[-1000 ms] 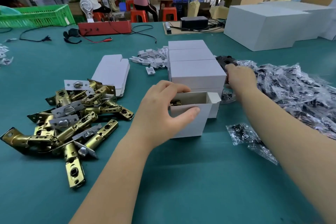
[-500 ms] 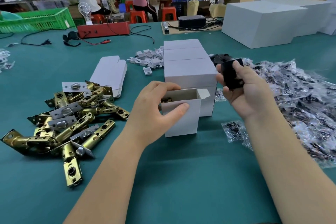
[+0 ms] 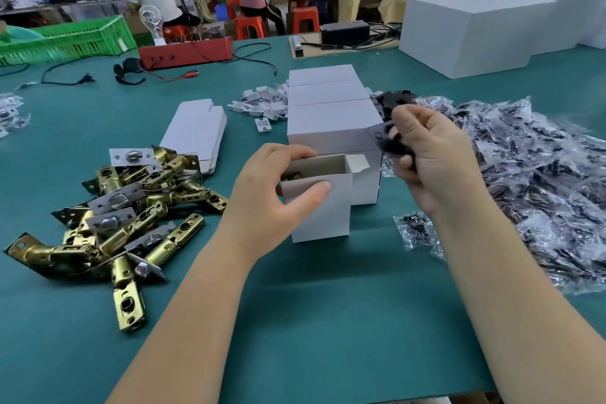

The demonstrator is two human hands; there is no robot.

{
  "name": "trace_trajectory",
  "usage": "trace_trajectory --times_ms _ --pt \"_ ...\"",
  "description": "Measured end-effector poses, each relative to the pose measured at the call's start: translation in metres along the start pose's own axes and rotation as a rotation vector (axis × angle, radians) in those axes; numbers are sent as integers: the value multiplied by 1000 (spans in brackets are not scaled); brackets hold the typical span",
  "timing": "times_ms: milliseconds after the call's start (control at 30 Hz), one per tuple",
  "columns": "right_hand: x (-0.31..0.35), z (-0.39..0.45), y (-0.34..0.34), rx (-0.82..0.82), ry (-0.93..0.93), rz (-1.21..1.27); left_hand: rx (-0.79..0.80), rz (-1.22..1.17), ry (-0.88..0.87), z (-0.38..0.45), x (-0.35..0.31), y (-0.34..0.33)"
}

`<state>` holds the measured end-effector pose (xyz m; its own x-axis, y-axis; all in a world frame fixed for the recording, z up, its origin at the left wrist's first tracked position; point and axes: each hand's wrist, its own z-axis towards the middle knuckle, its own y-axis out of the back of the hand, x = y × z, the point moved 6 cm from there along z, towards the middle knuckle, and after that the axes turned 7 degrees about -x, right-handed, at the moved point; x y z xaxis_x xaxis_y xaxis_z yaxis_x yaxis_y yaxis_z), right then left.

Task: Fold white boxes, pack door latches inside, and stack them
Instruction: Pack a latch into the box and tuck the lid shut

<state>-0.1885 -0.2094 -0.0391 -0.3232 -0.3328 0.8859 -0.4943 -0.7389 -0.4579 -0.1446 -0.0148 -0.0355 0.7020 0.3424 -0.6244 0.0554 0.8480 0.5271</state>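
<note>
Our left hand grips the open box; right hand fingers pinch a black plate, which could snag the side flap.

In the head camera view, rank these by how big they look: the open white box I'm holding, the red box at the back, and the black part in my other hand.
1. Open white box
2. Red box, close; it's farther off, so unsure
3. Black part, smallest, partly hidden by fingers
</note>
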Motion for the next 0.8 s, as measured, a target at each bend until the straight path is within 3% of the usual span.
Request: trace_trajectory --times_ms 100,467,567,667,800 --pt "0 -6 -9 70 73 -101 4 -2 0 0 2 -1" --pt "7 -35 -34 234 646 -599 -48 -161 7 1 4 -4" --pt "6 -38 -36 278 629 -653 -51 -129 37 3 5 -3" --pt "5 -37 -34 302 449 -454 -9 -130 41 2 2 -2" --pt "18 -44 -36 237 620 -428 31 -172 64 -1 -1 -2"
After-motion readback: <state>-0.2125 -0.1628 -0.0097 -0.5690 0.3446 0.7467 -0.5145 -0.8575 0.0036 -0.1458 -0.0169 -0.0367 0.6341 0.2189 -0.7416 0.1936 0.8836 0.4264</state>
